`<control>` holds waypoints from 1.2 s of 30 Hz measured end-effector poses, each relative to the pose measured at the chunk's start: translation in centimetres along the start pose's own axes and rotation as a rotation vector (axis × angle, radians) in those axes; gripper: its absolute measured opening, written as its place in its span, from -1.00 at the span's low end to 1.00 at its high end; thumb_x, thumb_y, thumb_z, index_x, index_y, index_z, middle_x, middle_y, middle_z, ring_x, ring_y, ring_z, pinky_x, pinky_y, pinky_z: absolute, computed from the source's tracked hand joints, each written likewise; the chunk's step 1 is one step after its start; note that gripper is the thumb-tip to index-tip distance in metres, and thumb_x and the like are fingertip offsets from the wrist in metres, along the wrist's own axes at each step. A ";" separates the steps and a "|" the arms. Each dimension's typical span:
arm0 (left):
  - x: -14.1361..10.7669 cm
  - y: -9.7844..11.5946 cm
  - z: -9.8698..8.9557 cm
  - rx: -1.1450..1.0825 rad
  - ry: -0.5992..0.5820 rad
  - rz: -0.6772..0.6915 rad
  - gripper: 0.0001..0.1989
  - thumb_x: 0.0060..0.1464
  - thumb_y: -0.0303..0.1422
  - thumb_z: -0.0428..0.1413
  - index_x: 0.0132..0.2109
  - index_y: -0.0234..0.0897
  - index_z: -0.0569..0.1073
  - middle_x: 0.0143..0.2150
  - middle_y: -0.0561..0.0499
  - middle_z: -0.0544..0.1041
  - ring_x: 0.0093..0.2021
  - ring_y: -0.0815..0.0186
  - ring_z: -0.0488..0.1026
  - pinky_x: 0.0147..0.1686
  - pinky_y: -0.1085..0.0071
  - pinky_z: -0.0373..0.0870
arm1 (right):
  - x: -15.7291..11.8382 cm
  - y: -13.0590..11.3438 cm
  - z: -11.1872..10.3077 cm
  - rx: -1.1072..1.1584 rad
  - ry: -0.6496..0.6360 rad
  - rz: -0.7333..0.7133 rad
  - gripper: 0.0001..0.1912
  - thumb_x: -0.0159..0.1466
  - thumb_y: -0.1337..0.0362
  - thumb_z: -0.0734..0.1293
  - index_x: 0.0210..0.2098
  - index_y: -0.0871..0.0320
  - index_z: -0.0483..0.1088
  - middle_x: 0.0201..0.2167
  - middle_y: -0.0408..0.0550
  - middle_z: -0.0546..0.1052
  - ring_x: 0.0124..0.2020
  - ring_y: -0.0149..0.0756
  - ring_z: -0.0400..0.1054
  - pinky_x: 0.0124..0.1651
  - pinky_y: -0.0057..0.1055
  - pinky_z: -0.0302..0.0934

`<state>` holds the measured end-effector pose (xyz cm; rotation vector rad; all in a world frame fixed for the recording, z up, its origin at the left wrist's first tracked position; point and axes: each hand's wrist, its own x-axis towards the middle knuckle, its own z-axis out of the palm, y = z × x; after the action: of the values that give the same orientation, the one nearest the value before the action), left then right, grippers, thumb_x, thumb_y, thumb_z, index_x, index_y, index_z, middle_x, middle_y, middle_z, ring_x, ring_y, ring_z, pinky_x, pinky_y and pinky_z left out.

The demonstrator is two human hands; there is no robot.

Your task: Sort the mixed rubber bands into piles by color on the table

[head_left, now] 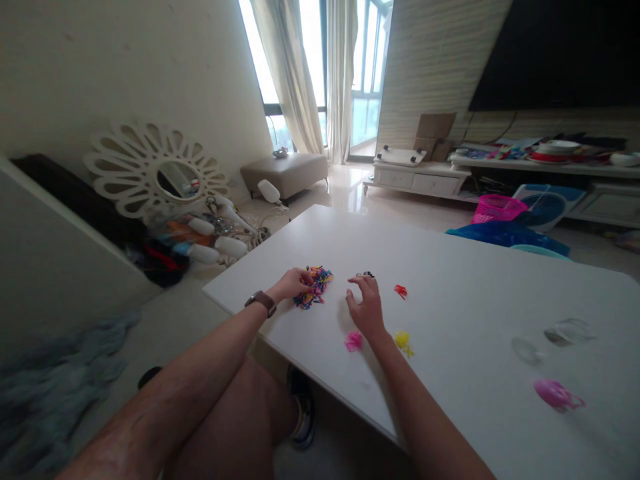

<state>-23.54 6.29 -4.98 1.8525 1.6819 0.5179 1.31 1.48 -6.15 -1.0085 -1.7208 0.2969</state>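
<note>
A loose pile of small multicoloured hair elastics (320, 285) lies near the left edge of the white table (450, 293). My left hand (294, 284), with a brown-strapped watch at its wrist, is at the pile's left side, its fingers closed against it; what they pinch is hidden. To the right, my right hand (366, 308) hovers with thumb and fingers apart and nothing visible between them. Just beyond its fingertips is a little black cluster (369, 274). Around this hand lie separate groups of red elastics (401, 291), pink elastics (353, 341) and yellow elastics (403, 343).
Towards the table's right side are a clear container (569, 331), a clear round piece (527, 351) and a pink pouch-like object (556, 395). A lamp with white shades (233, 247) and a petal-framed mirror (177, 179) stand beyond the left edge. A pink basket (497, 208) is behind the table.
</note>
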 end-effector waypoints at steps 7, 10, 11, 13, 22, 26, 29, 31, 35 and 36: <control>0.0 0.5 -1.0 0.073 0.019 0.104 -0.78 -0.06 -0.24 0.16 -0.39 -0.34 0.56 -0.45 0.00 0.54 -0.44 0.33 0.39 -0.44 0.45 0.24 | -1.1 -0.1 -0.5 0.001 -0.040 -0.004 -0.73 0.21 0.47 0.24 -0.13 0.10 0.39 -0.17 0.00 0.42 -0.05 -0.12 0.27 0.06 -0.14 0.21; -0.3 0.5 -1.5 0.030 0.022 0.121 -0.74 -0.03 -0.19 0.15 -0.36 -0.33 0.55 -0.41 -0.03 0.56 -0.39 0.30 0.42 -0.38 0.43 0.29 | -1.3 -0.1 -0.7 0.017 -0.036 0.017 -0.75 0.22 0.47 0.24 -0.15 0.10 0.39 -0.18 0.00 0.43 -0.06 -0.12 0.27 0.05 -0.15 0.21; -0.4 0.5 -1.6 0.018 0.043 0.132 -0.73 -0.03 -0.18 0.16 -0.35 -0.33 0.54 -0.40 -0.03 0.56 -0.38 0.29 0.43 -0.36 0.42 0.31 | -1.4 -0.1 -0.8 0.023 -0.035 0.022 -0.75 0.22 0.47 0.24 -0.15 0.10 0.39 -0.18 0.00 0.43 -0.06 -0.12 0.27 0.05 -0.15 0.21; -0.8 0.4 -1.6 -0.011 0.107 0.154 -0.75 -0.03 -0.19 0.17 -0.36 -0.33 0.52 -0.38 -0.03 0.56 -0.35 0.29 0.45 -0.33 0.41 0.33 | -1.5 -0.1 -0.9 0.033 -0.035 0.029 -0.76 0.22 0.47 0.24 -0.16 0.11 0.40 -0.19 0.00 0.43 -0.07 -0.12 0.27 0.04 -0.16 0.21; -2.1 2.1 -0.9 -0.453 0.108 0.093 -0.68 -0.06 -0.21 0.26 -0.22 -0.35 0.48 -0.36 -0.05 0.58 -0.34 0.28 0.52 -0.30 0.35 0.44 | -1.5 0.1 -0.8 0.019 -0.073 0.032 -0.80 0.20 0.46 0.25 -0.22 0.12 0.42 -0.26 -0.01 0.46 -0.10 -0.10 0.27 0.01 -0.15 0.21; -2.2 4.0 -0.4 -0.534 0.046 0.120 -0.64 -0.09 -0.18 0.31 -0.25 -0.38 0.51 -0.30 -0.06 0.60 -0.29 0.29 0.52 -0.23 0.35 0.44 | -1.3 -0.1 -0.9 0.042 -0.107 0.027 -0.84 0.22 0.44 0.26 -0.26 0.10 0.42 -0.29 -0.02 0.49 -0.13 -0.10 0.30 -0.01 -0.14 0.22; -2.4 5.3 0.3 -0.604 -0.033 0.094 -0.62 -0.13 -0.15 0.34 -0.29 -0.38 0.48 -0.34 -0.06 0.59 -0.32 0.29 0.52 -0.25 0.35 0.46 | -1.2 -0.3 -0.7 0.079 -0.147 0.020 -0.88 0.25 0.39 0.27 -0.28 0.09 0.43 -0.30 -0.02 0.52 -0.15 -0.12 0.32 -0.03 -0.15 0.25; -2.5 6.0 0.7 -0.646 -0.100 0.092 -0.61 -0.12 -0.16 0.35 -0.28 -0.38 0.48 -0.34 -0.06 0.59 -0.32 0.29 0.53 -0.26 0.36 0.46 | -1.1 -0.4 -0.5 0.111 -0.148 0.032 -0.90 0.26 0.35 0.28 -0.25 0.09 0.43 -0.29 -0.02 0.53 -0.15 -0.13 0.34 -0.07 -0.17 0.28; -2.7 6.9 1.4 -0.619 -0.204 0.146 -0.64 -0.07 -0.18 0.32 -0.24 -0.39 0.51 -0.36 -0.06 0.58 -0.35 0.33 0.52 -0.30 0.40 0.46 | -1.1 -0.8 -0.3 0.247 -0.120 0.123 -0.85 0.26 0.30 0.31 -0.17 0.11 0.44 -0.24 -0.01 0.54 -0.16 -0.19 0.41 -0.18 -0.28 0.35; -2.8 7.1 1.5 -0.599 -0.221 0.162 -0.65 -0.05 -0.18 0.32 -0.24 -0.39 0.52 -0.36 -0.06 0.58 -0.36 0.33 0.52 -0.31 0.41 0.45 | -1.1 -1.0 -0.3 0.298 -0.128 0.147 -0.85 0.26 0.29 0.31 -0.16 0.10 0.44 -0.23 -0.02 0.55 -0.17 -0.21 0.43 -0.19 -0.30 0.36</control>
<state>-17.56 3.07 -1.24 1.5342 1.0801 0.7558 1.22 -0.01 -6.11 -0.9117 -1.6576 0.7048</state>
